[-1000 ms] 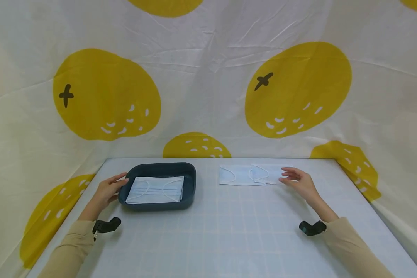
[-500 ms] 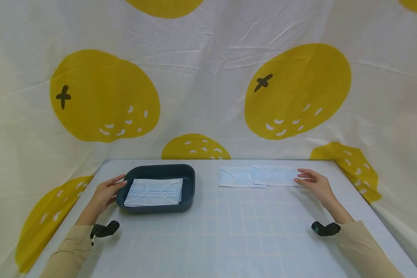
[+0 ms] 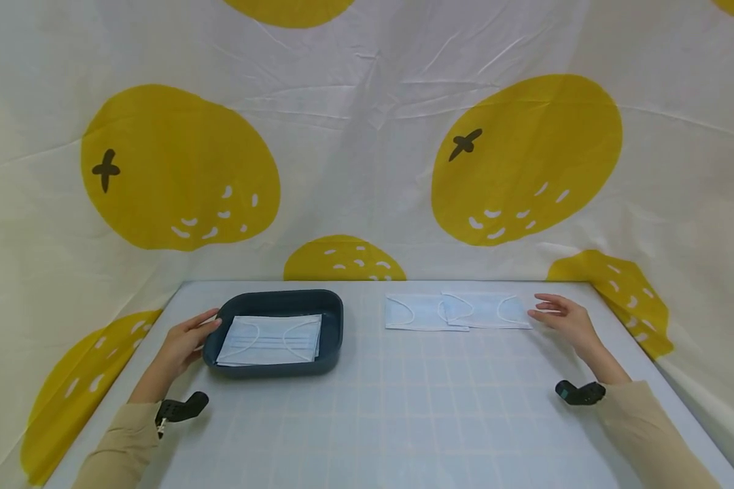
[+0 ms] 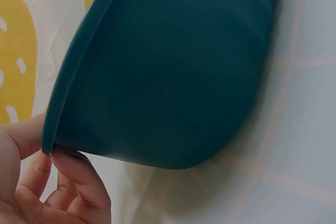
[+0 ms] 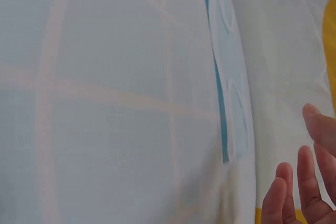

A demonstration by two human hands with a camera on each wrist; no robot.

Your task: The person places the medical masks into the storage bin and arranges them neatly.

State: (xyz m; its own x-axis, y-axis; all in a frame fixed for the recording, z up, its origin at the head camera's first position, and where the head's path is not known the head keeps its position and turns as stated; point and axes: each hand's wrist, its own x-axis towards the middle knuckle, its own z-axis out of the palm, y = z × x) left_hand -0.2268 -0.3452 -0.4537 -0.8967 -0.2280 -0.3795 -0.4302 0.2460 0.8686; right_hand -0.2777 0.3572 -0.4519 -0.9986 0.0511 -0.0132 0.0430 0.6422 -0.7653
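Note:
My left hand (image 3: 183, 341) holds the left end of a dark blue-green tray (image 3: 281, 371). In the left wrist view, thumb and fingers of the hand (image 4: 73, 190) pinch the rim of the tray (image 4: 163, 77). Several light blue face masks (image 3: 269, 339) lie stacked inside it, ear loops on top. Right of the tray, two more masks rest flat on the table; the right one (image 3: 486, 310) overlaps the left one (image 3: 412, 312). Just beyond their right end hovers my right hand (image 3: 571, 326), fingers loosely bent and holding nothing, apart from the mask (image 5: 233, 108) in the right wrist view.
A pale checked cloth covers the table (image 3: 391, 414). Its far edge meets a white curtain (image 3: 367, 163) printed with yellow fruit, which also hangs at both sides. Black wrist cameras sit on the left wrist (image 3: 182, 407) and the right wrist (image 3: 580, 392).
My right hand has drawn off to the right, away from the masks, uncovering the right mask's end. My left hand stays on the tray's rim. Both masks lie where they were.

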